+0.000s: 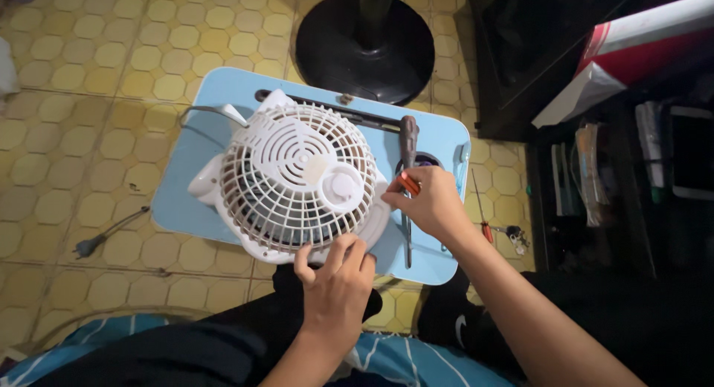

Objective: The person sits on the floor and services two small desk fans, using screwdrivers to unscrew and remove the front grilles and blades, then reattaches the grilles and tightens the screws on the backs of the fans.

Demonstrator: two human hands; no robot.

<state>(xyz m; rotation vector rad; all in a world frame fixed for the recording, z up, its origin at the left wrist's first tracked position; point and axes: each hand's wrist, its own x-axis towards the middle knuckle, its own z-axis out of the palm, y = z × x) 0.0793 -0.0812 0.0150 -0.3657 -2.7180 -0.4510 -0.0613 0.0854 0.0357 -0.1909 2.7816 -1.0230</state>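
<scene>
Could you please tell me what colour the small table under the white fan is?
The small table is light blue, seen in the head view.
</scene>
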